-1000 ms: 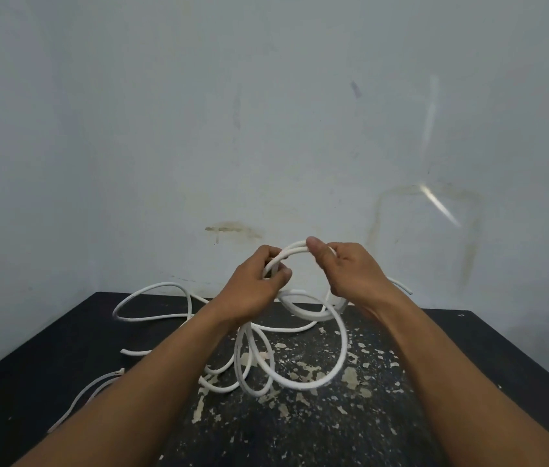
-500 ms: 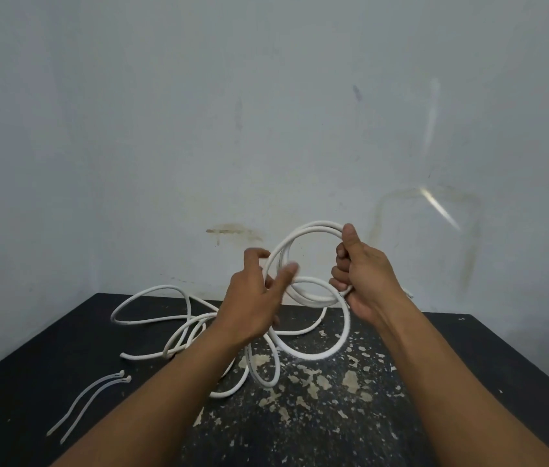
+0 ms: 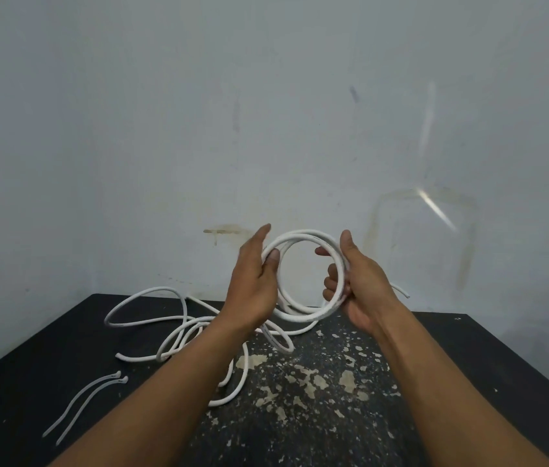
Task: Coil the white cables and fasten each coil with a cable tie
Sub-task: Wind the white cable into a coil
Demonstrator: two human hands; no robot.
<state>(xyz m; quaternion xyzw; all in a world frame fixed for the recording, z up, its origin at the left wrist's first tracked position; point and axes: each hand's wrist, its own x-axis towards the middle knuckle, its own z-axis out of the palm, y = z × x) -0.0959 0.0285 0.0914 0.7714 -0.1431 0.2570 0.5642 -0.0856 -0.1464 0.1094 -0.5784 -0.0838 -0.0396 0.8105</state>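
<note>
Change, left hand [image 3: 253, 288]: half a second ago it is lower, in front of the loops; now it sits at 9 o'clock on the ring.
Change, coil [image 3: 300, 234]: the two offset loops of half a second ago now lie together as one round ring.
Meaning: another turn seems gathered in. Coiling is probably midway, and no tie is on yet.
Left hand grip: the fingers point straight up behind the ring and the thumb pins the cable against them.
Right hand [image 3: 364, 284] grip: the fingers curl round the ring at 3 o'clock and the thumb stands upright.
Coil place: it is held upright in the air between both hands, above the far edge of the table [image 3: 468, 365].
Count, table: one, black with chipped paint.
Count, loose cable [image 3: 145, 294]: one tangle, at 10 o'clock on the table. I cannot tell whether it is one cable or more.
Count, hands: two, both on the ring.
Count, coil: one, with several turns too close together to number.
Count, cable ties [image 3: 120, 375]: two, side by side at 8 o'clock on the table, untouched.
Count, cable ends: two in view, one at 9 o'clock and one past the right wrist at 2 o'clock.
</note>
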